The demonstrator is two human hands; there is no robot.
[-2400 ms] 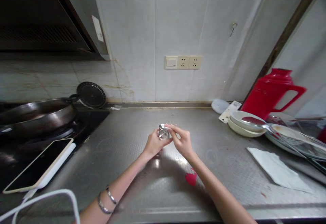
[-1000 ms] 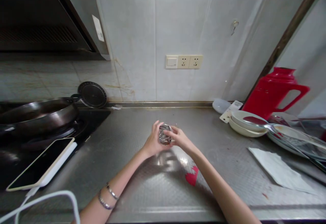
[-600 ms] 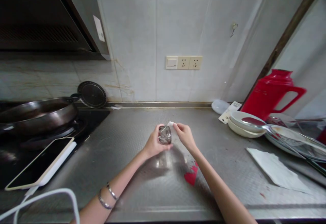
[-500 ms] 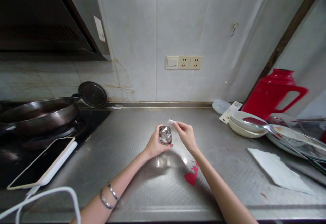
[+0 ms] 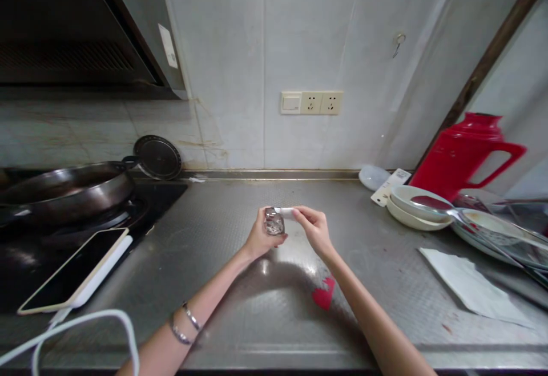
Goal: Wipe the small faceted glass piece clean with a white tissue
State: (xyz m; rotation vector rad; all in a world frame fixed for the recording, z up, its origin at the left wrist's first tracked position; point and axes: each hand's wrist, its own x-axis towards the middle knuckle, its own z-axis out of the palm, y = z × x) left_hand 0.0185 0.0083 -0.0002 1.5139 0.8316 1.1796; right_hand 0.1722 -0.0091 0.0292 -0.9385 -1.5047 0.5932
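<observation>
Above the middle of the metal counter, my left hand [image 5: 260,235] is closed around a small square, shiny brown-and-clear container [image 5: 274,222]; whether it is glass or plastic I cannot tell. My right hand [image 5: 313,226] pinches one end of a white strip [image 5: 286,213] between thumb and fingertips. The strip's other end reaches the container's upper right edge and appears to touch it. A torn red scrap [image 5: 324,294] lies on the counter below, beside my right forearm. Two silver bracelets [image 5: 183,329] circle my left wrist.
At left, a pan [image 5: 72,193] sits on the stove, with a phone [image 5: 75,273] and white cable [image 5: 85,319] nearer. Stacked bowls [image 5: 417,221], a plate with utensils [image 5: 475,240], a red thermos [image 5: 458,156] and a paper napkin [image 5: 471,287] are at right.
The container has tilted and shifted slightly left and up in my left hand. The white strip now lies level against the container's edge, where before it pointed up and stood apart.
</observation>
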